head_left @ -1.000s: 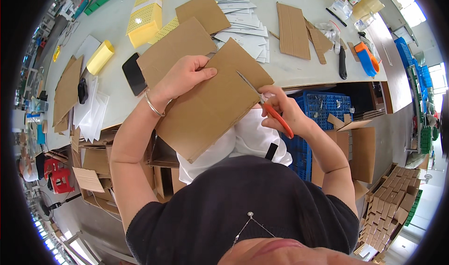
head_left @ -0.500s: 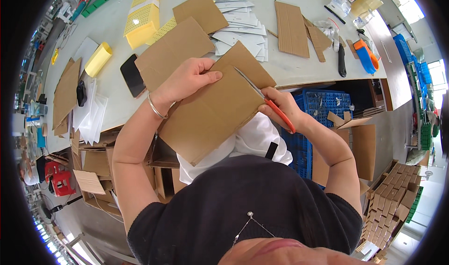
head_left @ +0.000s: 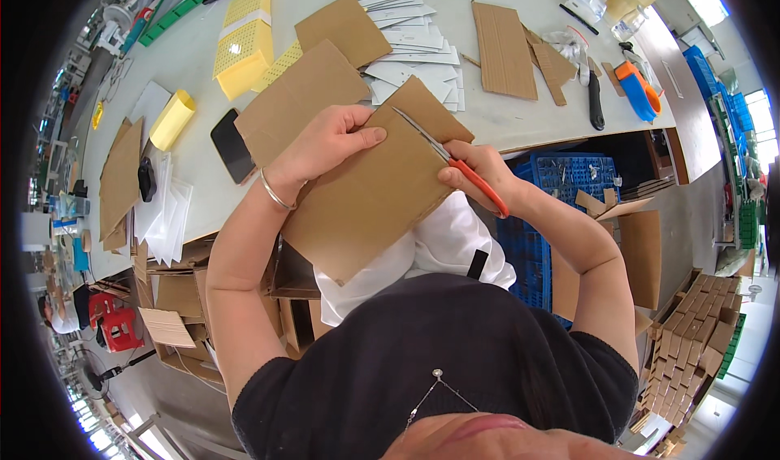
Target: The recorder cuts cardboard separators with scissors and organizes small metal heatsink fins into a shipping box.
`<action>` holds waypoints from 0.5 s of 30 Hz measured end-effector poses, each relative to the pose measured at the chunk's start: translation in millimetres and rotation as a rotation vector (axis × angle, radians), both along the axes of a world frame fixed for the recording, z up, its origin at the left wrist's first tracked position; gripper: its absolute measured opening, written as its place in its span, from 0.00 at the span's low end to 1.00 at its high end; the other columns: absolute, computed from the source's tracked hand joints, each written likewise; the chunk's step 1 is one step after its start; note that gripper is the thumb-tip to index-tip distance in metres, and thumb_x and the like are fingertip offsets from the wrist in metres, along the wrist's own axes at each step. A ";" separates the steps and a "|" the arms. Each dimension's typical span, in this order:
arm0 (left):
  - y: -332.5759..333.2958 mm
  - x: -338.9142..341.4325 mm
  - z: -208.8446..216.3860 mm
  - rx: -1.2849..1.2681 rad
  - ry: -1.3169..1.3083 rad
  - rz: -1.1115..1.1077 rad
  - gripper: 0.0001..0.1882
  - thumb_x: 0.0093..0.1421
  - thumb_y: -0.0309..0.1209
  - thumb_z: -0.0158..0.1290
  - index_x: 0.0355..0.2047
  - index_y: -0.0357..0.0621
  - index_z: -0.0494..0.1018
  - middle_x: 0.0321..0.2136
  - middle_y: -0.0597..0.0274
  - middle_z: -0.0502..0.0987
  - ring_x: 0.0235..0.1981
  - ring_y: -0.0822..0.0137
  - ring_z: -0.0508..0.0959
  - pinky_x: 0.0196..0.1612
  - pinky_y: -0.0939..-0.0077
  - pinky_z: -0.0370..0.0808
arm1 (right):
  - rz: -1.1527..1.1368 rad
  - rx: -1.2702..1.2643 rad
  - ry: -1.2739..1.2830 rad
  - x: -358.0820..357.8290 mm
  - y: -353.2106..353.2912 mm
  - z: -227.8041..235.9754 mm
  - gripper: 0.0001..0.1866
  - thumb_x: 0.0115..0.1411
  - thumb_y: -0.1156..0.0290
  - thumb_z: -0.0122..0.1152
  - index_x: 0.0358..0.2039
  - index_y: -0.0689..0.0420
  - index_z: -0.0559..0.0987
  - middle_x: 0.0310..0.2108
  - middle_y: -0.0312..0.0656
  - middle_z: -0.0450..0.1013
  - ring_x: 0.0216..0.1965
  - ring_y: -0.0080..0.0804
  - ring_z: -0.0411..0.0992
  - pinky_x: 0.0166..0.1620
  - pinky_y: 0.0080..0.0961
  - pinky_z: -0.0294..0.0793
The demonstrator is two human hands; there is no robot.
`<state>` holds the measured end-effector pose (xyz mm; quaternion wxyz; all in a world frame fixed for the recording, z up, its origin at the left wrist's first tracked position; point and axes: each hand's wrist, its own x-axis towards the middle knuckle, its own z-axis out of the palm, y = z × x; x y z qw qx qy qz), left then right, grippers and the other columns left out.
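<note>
A brown cardboard sheet (head_left: 357,204) is held up over my lap, at the table's near edge. My left hand (head_left: 345,138) grips its upper left edge, thumb on top and fingers hidden underneath. In my right hand (head_left: 478,170) are scissors (head_left: 479,185) with red-orange handles. One metal blade lies over the sheet, pointing up and left toward my left thumb; the other blade is hidden beneath the cardboard. A strip of the sheet extends beyond the blade on the far side. Behind it, another cardboard piece (head_left: 305,99) lies on the table near my left hand.
White flat pieces (head_left: 414,46) are stacked at the back middle, beside a yellow perforated bundle (head_left: 244,38). A black phone (head_left: 233,155) lies to the left. A black-handled knife (head_left: 595,103) and an orange-blue tape dispenser (head_left: 638,92) lie right. Blue crates (head_left: 528,249) stand below the table.
The scissors have moved slightly up and left along the cardboard, with my right hand following. My left hand keeps its grip. The whole view has shifted a little.
</note>
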<state>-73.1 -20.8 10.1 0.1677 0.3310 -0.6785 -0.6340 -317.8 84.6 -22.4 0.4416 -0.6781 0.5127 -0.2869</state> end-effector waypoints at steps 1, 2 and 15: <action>-2.3 0.2 -0.7 -0.004 -0.001 -0.001 0.11 0.61 0.34 0.53 0.30 0.36 0.75 0.22 0.74 0.72 0.23 0.83 0.67 0.26 0.85 0.65 | 0.002 -0.011 0.047 -1.1 -4.3 -2.8 0.34 0.58 0.40 0.54 0.41 0.64 0.73 0.25 0.48 0.74 0.30 0.40 0.75 0.37 0.30 0.72; -5.8 1.0 -3.8 0.026 0.001 0.003 0.11 0.61 0.33 0.53 0.31 0.35 0.75 0.23 0.73 0.73 0.24 0.83 0.68 0.27 0.85 0.66 | 0.005 -0.023 0.094 -2.3 -9.5 -4.4 0.34 0.58 0.40 0.54 0.42 0.65 0.73 0.26 0.48 0.74 0.31 0.40 0.75 0.38 0.30 0.73; -37.0 4.4 -29.6 0.026 -0.148 0.008 0.11 0.60 0.34 0.53 0.28 0.38 0.75 0.22 0.74 0.72 0.24 0.84 0.68 0.27 0.85 0.66 | -0.021 0.021 0.106 -0.6 -67.2 -2.3 0.24 0.57 0.49 0.61 0.37 0.60 0.78 0.25 0.45 0.74 0.28 0.32 0.72 0.35 0.27 0.71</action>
